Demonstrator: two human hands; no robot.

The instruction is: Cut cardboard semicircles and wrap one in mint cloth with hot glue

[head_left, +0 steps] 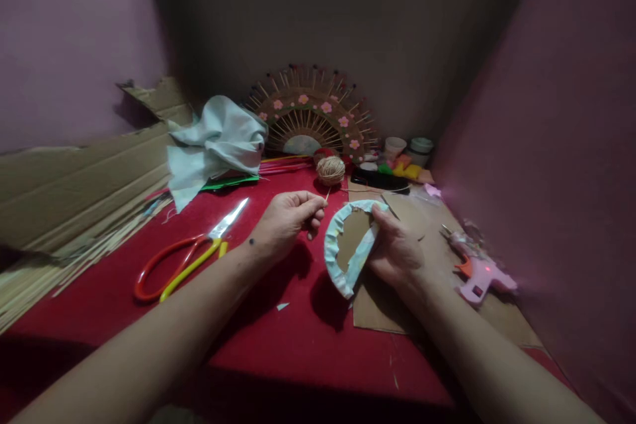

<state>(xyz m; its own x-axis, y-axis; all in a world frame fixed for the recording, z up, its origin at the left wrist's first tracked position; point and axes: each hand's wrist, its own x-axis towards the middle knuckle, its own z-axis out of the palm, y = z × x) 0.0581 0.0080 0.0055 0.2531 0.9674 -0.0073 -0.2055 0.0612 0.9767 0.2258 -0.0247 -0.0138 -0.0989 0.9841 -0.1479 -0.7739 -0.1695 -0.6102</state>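
My left hand [293,218] is closed in a pinch over the table. Its fingertips grip a thin pale strand [327,193] that points up toward a ball of beige twine [330,171] and looks like twine. In my right hand [397,248] is a half-round cardboard piece [355,238], its rim covered in wrinkled light-blue cloth. The thumb lies on its upper right corner; the other fingers are mostly hidden behind it. To the left of my left hand, scissors [199,252] with one red and one yellow handle lie with their blades together.
A flower-decorated fan [311,106] stands against the back wall. Light-blue cloth [223,139] is heaped at back left, near thin sticks [94,252] and cardboard [89,172]. On the right, a pink glue gun [484,278] sits on a cardboard sheet [382,311], with a black object [380,180] behind.
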